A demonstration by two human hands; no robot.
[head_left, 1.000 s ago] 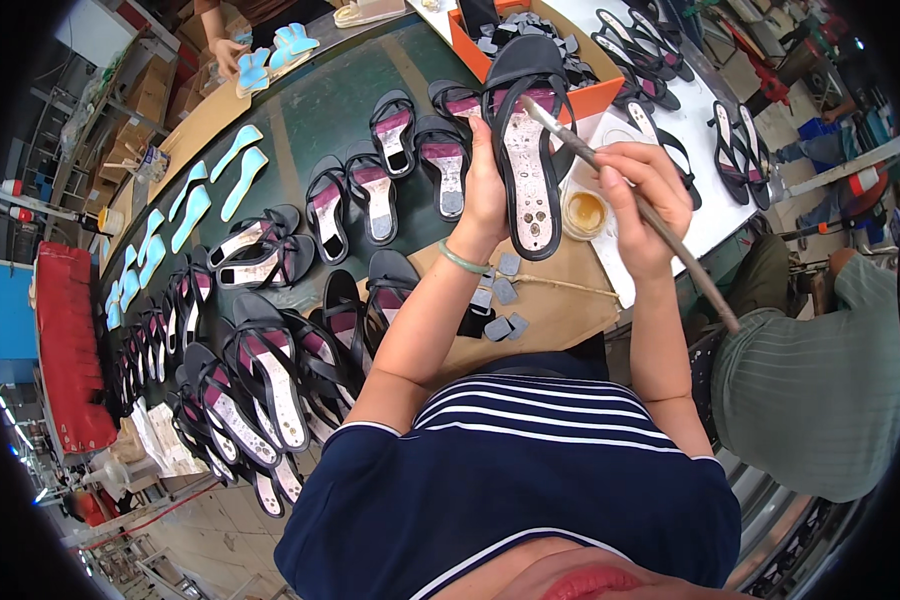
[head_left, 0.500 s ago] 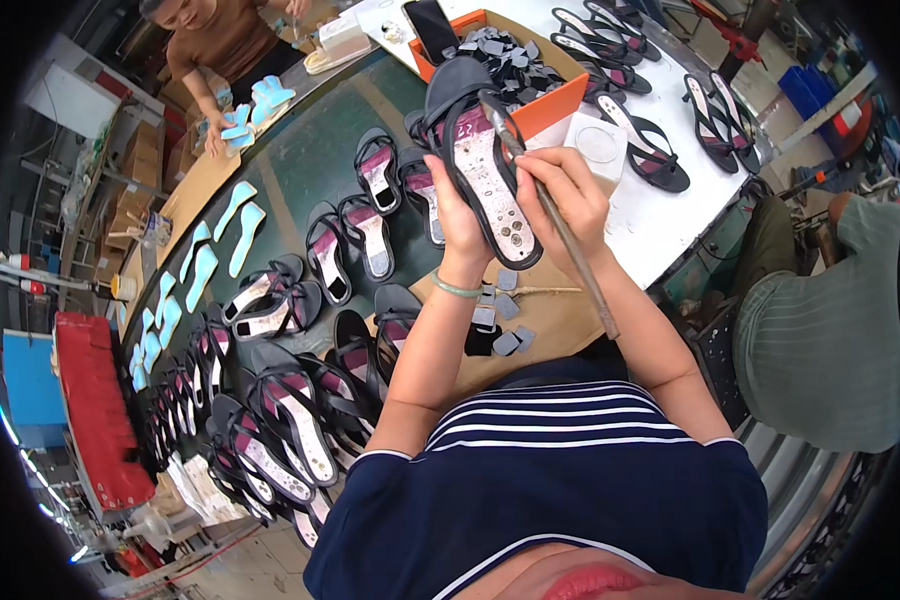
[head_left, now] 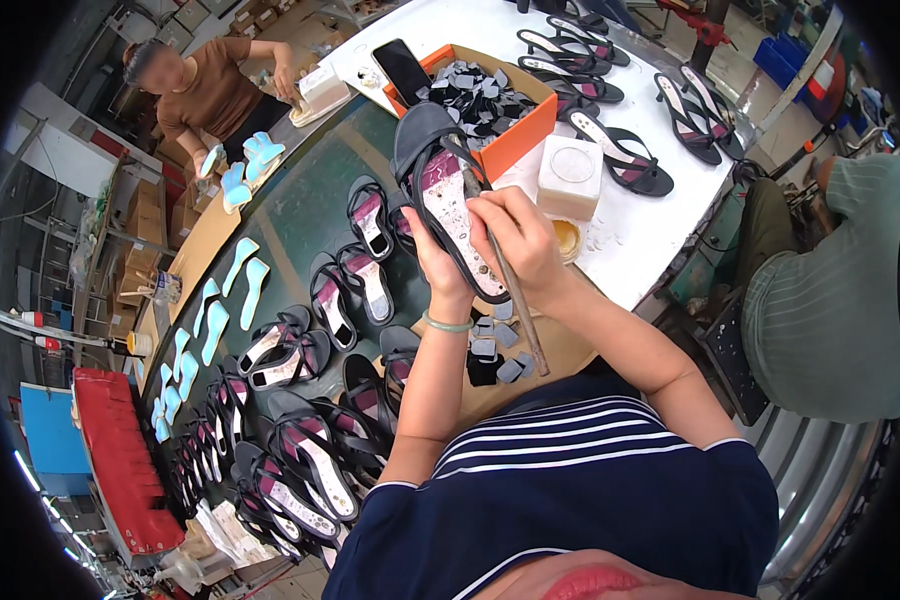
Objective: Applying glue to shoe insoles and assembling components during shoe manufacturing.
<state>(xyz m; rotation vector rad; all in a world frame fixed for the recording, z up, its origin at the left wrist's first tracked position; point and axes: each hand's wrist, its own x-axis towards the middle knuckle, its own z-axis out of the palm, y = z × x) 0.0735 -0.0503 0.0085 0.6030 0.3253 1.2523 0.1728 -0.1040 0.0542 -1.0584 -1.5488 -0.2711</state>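
My left hand (head_left: 438, 268) is closed round a black strappy sandal (head_left: 448, 212), holding it from below and along its left edge. The sandal is tilted with its insole facing me; the insole is pale, with a purple patch toward the toe and dark round spots at the heel. In my right hand (head_left: 522, 245) is a long thin brush (head_left: 515, 298), pinched near its working end. Its tip meets the upper insole near the straps, and the bristles are mostly hidden. Below the heel, small grey pads (head_left: 511, 370) lie on brown paper (head_left: 560, 352).
An orange box (head_left: 525, 130) of grey and black pads stands ahead, with a phone (head_left: 400, 70) at its corner. Right of it are a white block-shaped container (head_left: 570, 175) and a yellowish pot (head_left: 568, 238). Sandals (head_left: 305, 440) crowd the green table's left. A co-worker (head_left: 220, 90) handles light-blue pieces.
My hands and the sandal sit lower and slightly left in view, and the brush is steeper. The yellowish pot has come into sight. The co-worker has lifted a light-blue piece.
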